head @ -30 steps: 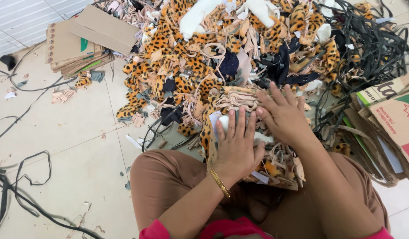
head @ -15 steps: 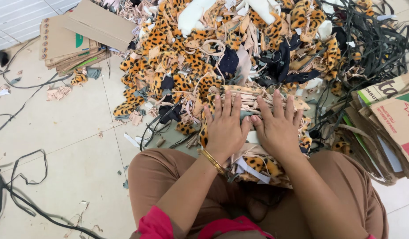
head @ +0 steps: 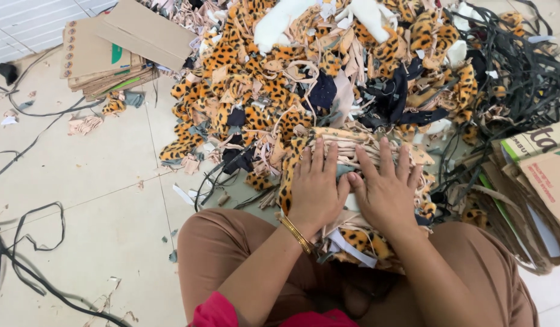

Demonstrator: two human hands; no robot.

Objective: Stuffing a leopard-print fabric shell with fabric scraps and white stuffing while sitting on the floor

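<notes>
My left hand (head: 316, 188), with a gold bangle at the wrist, lies flat and palm down on a bundle of leopard-print and beige fabric scraps (head: 352, 145) that rests against my knees. My right hand (head: 386, 191) presses flat on the same bundle right beside it, thumbs nearly touching. The fingers of both hands are spread and point away from me. Neither hand grips anything. A white strip (head: 352, 248) sticks out from under the bundle near my wrists.
A big heap of leopard-print, beige, black and white fabric offcuts (head: 304, 79) covers the floor ahead. Flattened cardboard pieces (head: 110, 54) lie at the far left, more cardboard (head: 540, 169) at the right. Black straps (head: 528, 72) tangle at the far right and black cords (head: 26, 254) trail over the tiles at left.
Both hands have slid together onto the top of the bundle and flattened side by side; the right hand came down from further away.
</notes>
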